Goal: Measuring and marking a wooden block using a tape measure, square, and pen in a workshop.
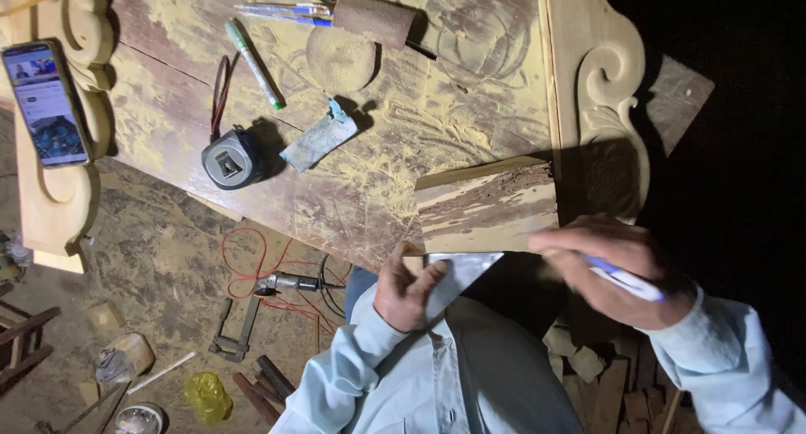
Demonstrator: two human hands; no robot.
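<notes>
Right now both hands sit at the near edge of the counter [353,182], w/ sawdust all over it. Left hand [409,290] is curled around the corner of a thin pale sheet [460,276], thumb on top, fingers closed on it. Right hand [617,276] is closed around a white-and-blue pen [625,280], gripped in the fist, tip toward the person's right; hand is blurred, so exact finger layout can't be told. Sheet lies between the two hands, just below a flat wood offcut [487,206] w/ peeling dark finish, which rests at the counter edge.

Further up the counter: grey tape measure [231,159] w/ a dark loop strap, a bluish worn sanding block [319,140] just beside it, a green-capped marker [253,63], a round dusty pad [340,60], a brown sandpaper roll [374,18] & a couple of blue pens [281,13] near the top. Carved scroll piece [600,98] in pale wood lies along the counter's right side. Another carved pale piece [59,149] at far left, w/ a phone [46,102], screen lit, on top of it.

Floor below: red wire [252,270], a small power tool [290,281], a yellow plastic thing [207,396], wood scraps [621,388]. Light blue sleeves, grey apron.
</notes>
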